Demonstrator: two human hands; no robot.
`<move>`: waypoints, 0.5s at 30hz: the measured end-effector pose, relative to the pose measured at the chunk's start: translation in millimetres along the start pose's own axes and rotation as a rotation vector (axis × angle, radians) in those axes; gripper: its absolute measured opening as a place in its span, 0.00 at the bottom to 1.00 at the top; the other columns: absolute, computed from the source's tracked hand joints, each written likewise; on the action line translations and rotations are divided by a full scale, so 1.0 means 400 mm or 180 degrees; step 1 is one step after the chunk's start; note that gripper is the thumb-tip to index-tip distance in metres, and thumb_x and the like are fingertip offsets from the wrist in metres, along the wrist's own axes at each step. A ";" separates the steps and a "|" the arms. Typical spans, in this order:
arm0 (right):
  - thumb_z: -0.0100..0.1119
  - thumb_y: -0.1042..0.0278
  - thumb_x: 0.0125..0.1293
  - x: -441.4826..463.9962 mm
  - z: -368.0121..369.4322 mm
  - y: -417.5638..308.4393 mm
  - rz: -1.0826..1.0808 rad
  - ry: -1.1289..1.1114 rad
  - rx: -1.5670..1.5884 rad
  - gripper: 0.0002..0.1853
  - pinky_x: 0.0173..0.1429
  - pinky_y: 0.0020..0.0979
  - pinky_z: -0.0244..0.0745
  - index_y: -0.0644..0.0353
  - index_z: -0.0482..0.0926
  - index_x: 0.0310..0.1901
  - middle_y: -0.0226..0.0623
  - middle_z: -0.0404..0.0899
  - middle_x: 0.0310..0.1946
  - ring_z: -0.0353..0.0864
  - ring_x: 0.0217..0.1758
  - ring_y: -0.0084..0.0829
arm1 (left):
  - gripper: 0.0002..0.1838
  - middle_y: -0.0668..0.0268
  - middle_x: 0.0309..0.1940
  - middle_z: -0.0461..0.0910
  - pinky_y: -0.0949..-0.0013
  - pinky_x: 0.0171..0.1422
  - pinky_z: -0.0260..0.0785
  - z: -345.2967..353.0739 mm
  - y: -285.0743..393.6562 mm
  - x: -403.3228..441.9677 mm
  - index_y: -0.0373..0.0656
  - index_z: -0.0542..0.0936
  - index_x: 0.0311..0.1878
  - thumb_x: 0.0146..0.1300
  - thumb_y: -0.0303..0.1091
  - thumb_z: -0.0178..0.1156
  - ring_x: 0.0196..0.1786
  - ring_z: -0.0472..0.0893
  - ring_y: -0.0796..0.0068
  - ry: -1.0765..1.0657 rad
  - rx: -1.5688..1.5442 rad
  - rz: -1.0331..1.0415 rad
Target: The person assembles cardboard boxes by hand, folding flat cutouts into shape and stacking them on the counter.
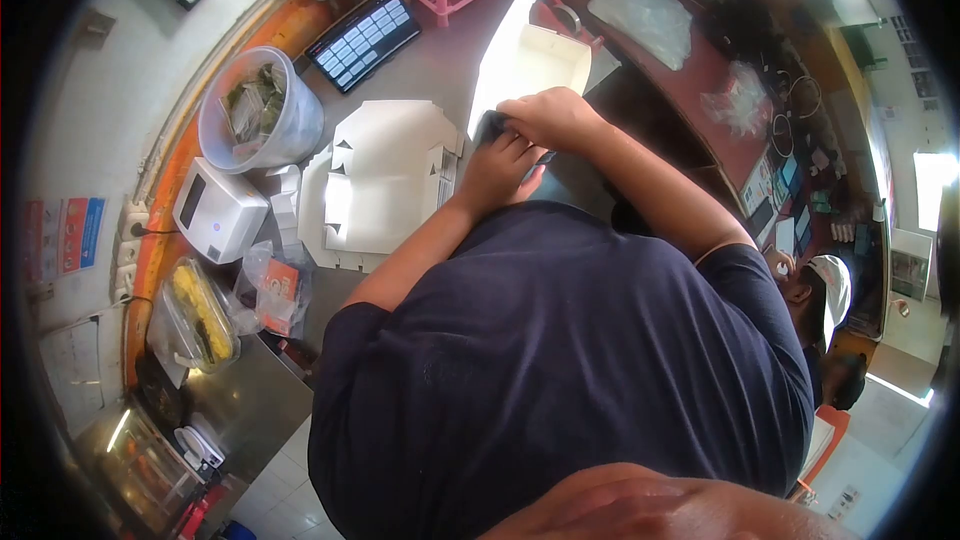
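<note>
Hands [552, 120] together at dark item [489, 128], beside open white box [558, 58].

The white cardboard box [556, 58] is open, showing its pale interior, with a long, brightly lit flap [503, 65] along its left side. Just at the flap's near end is a small black item [489, 127], mostly covered and too unclear to identify.

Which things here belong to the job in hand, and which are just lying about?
Probably in use: the dark item at the left hand and right hand, too covered to identify; the open white box; perhaps the white carton.

Apparently lying about: tablet, bucket, white machine.
</note>
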State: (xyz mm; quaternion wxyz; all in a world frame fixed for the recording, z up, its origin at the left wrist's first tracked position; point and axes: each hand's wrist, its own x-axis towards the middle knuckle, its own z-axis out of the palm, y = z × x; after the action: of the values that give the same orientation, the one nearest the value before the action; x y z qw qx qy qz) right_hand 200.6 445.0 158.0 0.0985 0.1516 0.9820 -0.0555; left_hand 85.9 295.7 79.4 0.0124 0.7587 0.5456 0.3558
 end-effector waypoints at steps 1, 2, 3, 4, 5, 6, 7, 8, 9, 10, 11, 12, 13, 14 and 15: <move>0.60 0.55 0.76 0.002 -0.001 -0.002 0.0027 -0.0022 0.0029 0.14 0.45 0.45 0.85 0.47 0.79 0.57 0.39 0.90 0.41 0.93 0.41 0.45 | 0.19 0.65 0.54 0.83 0.56 0.53 0.79 0.001 0.000 -0.001 0.53 0.84 0.60 0.67 0.41 0.68 0.56 0.83 0.62 -0.0022 0.0010 -0.0008; 0.60 0.55 0.76 0.004 -0.004 -0.004 0.0052 -0.0042 0.0058 0.13 0.46 0.46 0.84 0.47 0.80 0.57 0.39 0.90 0.40 0.92 0.41 0.45 | 0.19 0.65 0.54 0.83 0.56 0.53 0.79 0.001 0.000 -0.001 0.53 0.84 0.60 0.67 0.41 0.68 0.56 0.83 0.62 -0.0029 0.0009 -0.0011; 0.60 0.55 0.77 0.004 -0.008 -0.003 0.0030 -0.0003 0.0143 0.13 0.46 0.46 0.84 0.47 0.80 0.56 0.40 0.90 0.38 0.92 0.41 0.46 | 0.19 0.65 0.53 0.83 0.56 0.53 0.79 -0.006 0.004 0.004 0.53 0.84 0.60 0.67 0.41 0.68 0.56 0.83 0.63 -0.0037 0.0007 -0.0014; 0.60 0.55 0.77 0.003 -0.014 -0.001 0.0007 0.0033 0.0231 0.12 0.46 0.47 0.84 0.48 0.81 0.55 0.41 0.90 0.37 0.92 0.40 0.47 | 0.18 0.65 0.53 0.83 0.56 0.53 0.79 -0.009 0.006 0.006 0.53 0.84 0.60 0.67 0.40 0.68 0.56 0.83 0.63 -0.0046 0.0004 -0.0020; 0.59 0.54 0.77 0.002 -0.020 0.000 -0.0015 0.0070 0.0317 0.11 0.46 0.47 0.83 0.48 0.81 0.54 0.42 0.89 0.36 0.91 0.40 0.48 | 0.18 0.65 0.53 0.83 0.56 0.53 0.79 -0.007 0.005 0.005 0.52 0.84 0.59 0.67 0.40 0.68 0.56 0.83 0.63 -0.0028 0.0030 -0.0001; 0.59 0.55 0.77 0.000 -0.030 -0.002 0.0018 0.0089 0.0363 0.11 0.46 0.48 0.83 0.48 0.82 0.54 0.43 0.89 0.36 0.91 0.40 0.49 | 0.18 0.65 0.52 0.83 0.56 0.53 0.79 -0.005 0.004 0.003 0.51 0.84 0.59 0.67 0.39 0.68 0.56 0.83 0.62 -0.0011 0.0056 0.0017; 0.59 0.55 0.77 -0.002 -0.043 -0.005 0.0050 0.0107 0.0408 0.11 0.47 0.48 0.83 0.49 0.82 0.53 0.45 0.89 0.36 0.90 0.40 0.50 | 0.18 0.64 0.52 0.83 0.56 0.53 0.79 -0.003 0.004 0.001 0.51 0.85 0.59 0.66 0.39 0.68 0.56 0.83 0.62 0.0006 0.0083 0.0034; 0.59 0.55 0.77 -0.004 -0.052 -0.007 0.0083 0.0125 0.0454 0.12 0.47 0.49 0.83 0.49 0.83 0.53 0.46 0.89 0.36 0.90 0.40 0.52 | 0.18 0.65 0.51 0.83 0.58 0.52 0.79 -0.002 0.002 0.001 0.50 0.85 0.57 0.64 0.39 0.70 0.56 0.83 0.63 0.0069 0.0106 0.0051; 0.61 0.55 0.76 -0.005 -0.057 -0.005 0.0066 0.0194 0.0523 0.12 0.46 0.48 0.82 0.48 0.83 0.54 0.45 0.89 0.37 0.90 0.40 0.51 | 0.18 0.65 0.50 0.84 0.59 0.51 0.79 -0.001 0.001 0.002 0.49 0.86 0.56 0.62 0.38 0.72 0.55 0.83 0.64 0.0130 0.0128 0.0068; 0.62 0.56 0.75 -0.006 -0.060 -0.002 0.0049 0.0265 0.0591 0.12 0.45 0.48 0.82 0.48 0.83 0.54 0.43 0.89 0.38 0.89 0.39 0.51 | 0.18 0.66 0.50 0.84 0.60 0.51 0.79 0.000 0.000 0.002 0.49 0.86 0.54 0.60 0.38 0.73 0.55 0.84 0.64 0.0192 0.0152 0.0085; 0.64 0.56 0.74 -0.006 -0.065 0.000 0.0032 0.0335 0.0661 0.13 0.44 0.48 0.82 0.48 0.83 0.55 0.41 0.89 0.39 0.89 0.39 0.51 | 0.19 0.65 0.50 0.85 0.58 0.52 0.79 0.002 0.000 0.002 0.48 0.86 0.56 0.61 0.37 0.72 0.54 0.84 0.62 0.0235 0.0098 0.0070; 0.64 0.56 0.74 -0.006 -0.074 -0.002 0.0040 0.0354 0.0727 0.13 0.44 0.49 0.82 0.47 0.83 0.56 0.41 0.89 0.39 0.89 0.39 0.51 | 0.19 0.63 0.51 0.85 0.56 0.54 0.79 0.003 0.001 0.000 0.48 0.86 0.58 0.63 0.36 0.71 0.54 0.84 0.60 0.0276 0.0042 0.0056; 0.65 0.56 0.74 -0.007 -0.088 -0.005 0.0049 0.0375 0.0790 0.13 0.45 0.49 0.82 0.47 0.84 0.56 0.41 0.89 0.39 0.88 0.40 0.52 | 0.19 0.62 0.51 0.85 0.54 0.55 0.79 0.004 0.001 0.000 0.47 0.85 0.59 0.65 0.35 0.70 0.53 0.84 0.58 0.0319 -0.0012 0.0044; 0.65 0.56 0.74 -0.009 -0.095 -0.007 0.0058 0.0397 0.0854 0.14 0.45 0.49 0.81 0.46 0.84 0.57 0.41 0.89 0.40 0.88 0.41 0.52 | 0.20 0.62 0.51 0.85 0.54 0.55 0.79 0.005 0.001 0.000 0.47 0.85 0.60 0.65 0.35 0.70 0.52 0.84 0.58 0.0329 -0.0052 0.0043; 0.65 0.56 0.74 -0.011 -0.097 -0.007 0.0031 0.0435 0.0818 0.14 0.45 0.49 0.81 0.47 0.84 0.57 0.42 0.89 0.40 0.88 0.41 0.52 | 0.20 0.62 0.52 0.85 0.53 0.55 0.79 0.002 0.000 0.002 0.47 0.85 0.60 0.64 0.34 0.70 0.52 0.85 0.57 0.0342 -0.0089 0.0043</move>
State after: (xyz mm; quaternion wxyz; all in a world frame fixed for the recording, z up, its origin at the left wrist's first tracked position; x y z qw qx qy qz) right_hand 196.8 446.5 197.1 0.0114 0.1712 0.9704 -0.1699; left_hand 86.7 296.7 79.2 -0.0087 0.7420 0.5352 0.4037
